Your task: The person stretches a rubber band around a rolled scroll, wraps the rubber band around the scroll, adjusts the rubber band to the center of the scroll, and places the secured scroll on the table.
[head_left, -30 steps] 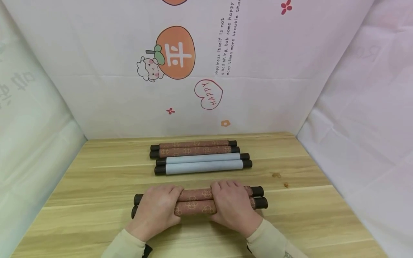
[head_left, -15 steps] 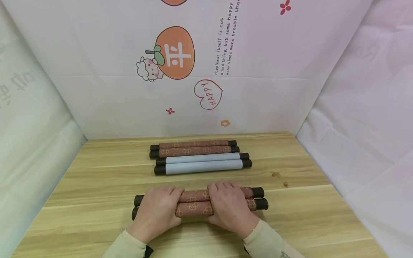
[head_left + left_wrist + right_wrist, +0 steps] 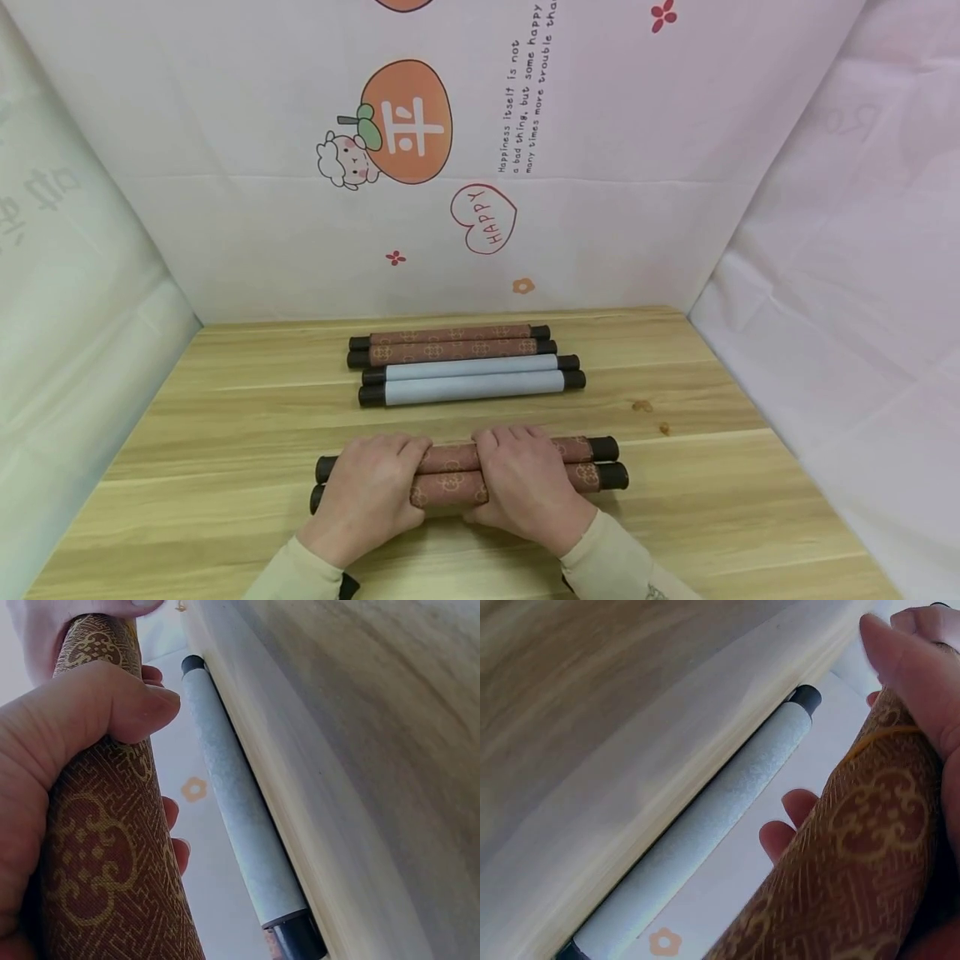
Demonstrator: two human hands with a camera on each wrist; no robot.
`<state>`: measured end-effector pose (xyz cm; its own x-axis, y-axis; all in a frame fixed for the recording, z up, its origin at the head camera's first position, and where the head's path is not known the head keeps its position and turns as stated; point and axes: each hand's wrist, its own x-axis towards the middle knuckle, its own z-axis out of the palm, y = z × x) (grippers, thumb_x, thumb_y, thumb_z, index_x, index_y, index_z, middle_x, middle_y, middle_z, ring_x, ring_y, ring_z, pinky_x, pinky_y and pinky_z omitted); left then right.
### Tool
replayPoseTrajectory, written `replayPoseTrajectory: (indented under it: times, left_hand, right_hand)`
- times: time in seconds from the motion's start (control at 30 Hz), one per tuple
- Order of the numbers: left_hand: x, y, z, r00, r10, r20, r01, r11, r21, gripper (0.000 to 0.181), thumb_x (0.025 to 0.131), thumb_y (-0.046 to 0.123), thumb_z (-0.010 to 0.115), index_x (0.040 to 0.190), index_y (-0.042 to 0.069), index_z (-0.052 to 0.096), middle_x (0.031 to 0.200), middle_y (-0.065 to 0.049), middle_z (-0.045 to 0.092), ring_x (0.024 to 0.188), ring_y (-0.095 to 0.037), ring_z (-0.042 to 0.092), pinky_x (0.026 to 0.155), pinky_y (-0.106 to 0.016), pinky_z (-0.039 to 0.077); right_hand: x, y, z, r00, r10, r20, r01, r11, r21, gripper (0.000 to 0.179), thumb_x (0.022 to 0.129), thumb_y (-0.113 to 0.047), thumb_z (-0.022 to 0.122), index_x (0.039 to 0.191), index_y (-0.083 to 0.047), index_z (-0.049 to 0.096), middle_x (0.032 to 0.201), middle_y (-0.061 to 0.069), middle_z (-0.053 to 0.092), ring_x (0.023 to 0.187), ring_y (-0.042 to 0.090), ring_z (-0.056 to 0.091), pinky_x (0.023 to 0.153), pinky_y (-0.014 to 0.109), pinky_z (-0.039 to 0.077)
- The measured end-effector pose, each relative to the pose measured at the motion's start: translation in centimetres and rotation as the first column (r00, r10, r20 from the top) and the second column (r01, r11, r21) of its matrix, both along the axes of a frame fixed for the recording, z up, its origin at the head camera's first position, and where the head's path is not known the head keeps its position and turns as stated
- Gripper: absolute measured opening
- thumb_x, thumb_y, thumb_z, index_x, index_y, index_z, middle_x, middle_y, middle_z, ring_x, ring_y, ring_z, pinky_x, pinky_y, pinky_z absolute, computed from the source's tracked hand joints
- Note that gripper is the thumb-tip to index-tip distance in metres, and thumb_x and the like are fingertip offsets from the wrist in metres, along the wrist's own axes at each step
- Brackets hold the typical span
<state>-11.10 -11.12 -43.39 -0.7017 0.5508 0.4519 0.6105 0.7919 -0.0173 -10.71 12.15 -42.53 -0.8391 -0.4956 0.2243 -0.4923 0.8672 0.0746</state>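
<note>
Two brown scrolls point(image 3: 450, 482) with gold patterns and black end knobs lie side by side, level, near the front of the table. My left hand point(image 3: 371, 492) grips both left of the middle, its thumb on the near side. Gripping the same pair right of the middle is my right hand point(image 3: 525, 483). A short stretch of brown shows between the hands. In the left wrist view the thumb point(image 3: 139, 712) crosses the brown roll point(image 3: 112, 847), with fingertips showing past its far side. A thin yellow band point(image 3: 881, 736) runs round the brown roll in the right wrist view.
Behind the hands lie two pale blue-white scrolls point(image 3: 472, 386) with black ends. Two more brown scrolls point(image 3: 453, 350) lie beyond them. The wooden table point(image 3: 225, 400) meets a printed white cloth point(image 3: 300, 250) at the back, with white cloth on both sides.
My right hand has slid left along the brown scrolls, closer to my left hand. The held scrolls have shifted slightly right along with my left hand.
</note>
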Motion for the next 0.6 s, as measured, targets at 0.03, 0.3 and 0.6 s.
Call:
replayPoseTrajectory:
  times: [0.03, 0.3, 0.6]
  left_hand:
    - [0.0, 0.0, 0.0, 1.0, 0.0, 0.006, 0.0, 1.0, -0.001, 0.067, 0.053, 0.033, 0.09, 0.114, 0.01, 0.074, 0.098, -0.003, 0.076, 0.085, -0.02, 0.072, 0.072, -0.042, 0.059]
    - [-0.1, -0.4, 0.0, 0.999, 0.025, 0.034, -0.025, 1.0, -0.003, 0.068, 0.054, 0.033, 0.089, 0.117, 0.01, 0.074, 0.103, -0.004, 0.077, 0.09, -0.021, 0.073, 0.076, -0.043, 0.06]
    - [-0.1, -0.2, 0.0, 1.0, 0.018, 0.02, -0.018, 1.0, 0.007, 0.068, 0.054, 0.031, 0.089, 0.117, 0.01, 0.074, 0.102, -0.004, 0.077, 0.09, -0.022, 0.073, 0.075, -0.044, 0.06]
  right_hand:
    - [-0.1, 0.1, 0.2, 0.999, -0.002, 0.039, 0.002, 1.0, -0.008, 0.103, 0.06, -0.076, 0.087, 0.132, -0.007, 0.06, 0.112, 0.009, 0.075, 0.105, 0.026, 0.072, 0.097, 0.048, 0.056]
    - [-0.4, 1.9, 1.1, 0.986, -0.025, 0.164, 0.032, 0.999, -0.037, 0.123, 0.055, -0.079, 0.087, 0.149, -0.01, 0.048, 0.126, 0.011, 0.072, 0.117, 0.03, 0.068, 0.107, 0.052, 0.05]
    - [-0.3, 1.9, 0.3, 1.0, -0.005, -0.009, 0.005, 1.0, 0.005, 0.082, 0.059, -0.065, 0.092, 0.115, -0.013, 0.063, 0.105, 0.006, 0.073, 0.101, 0.027, 0.071, 0.097, 0.05, 0.055]
